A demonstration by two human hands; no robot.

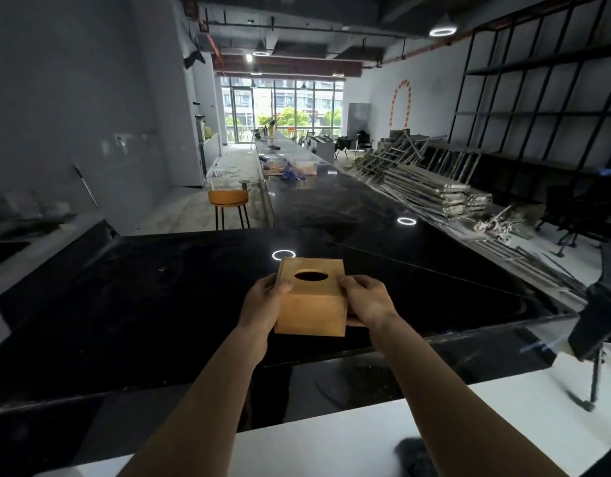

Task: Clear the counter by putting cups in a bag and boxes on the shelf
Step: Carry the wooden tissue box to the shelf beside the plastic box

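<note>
A wooden tissue box (312, 306) with an oval slot in its top is held over the glossy black counter (159, 287), near its front edge. My left hand (264, 302) grips the box's left side, thumb on the top edge. My right hand (366, 301) grips its right side, fingers wrapped under the lower corner. No cups or bag are in view.
A black metal grid shelf (544, 91) lines the right wall. Stacked metal frames (431, 187) lie on the floor beside the counter. An orange stool (228, 201) stands beyond the counter's far left corner. Clutter (290, 168) sits far down the long counter. A white ledge (331, 438) runs below my arms.
</note>
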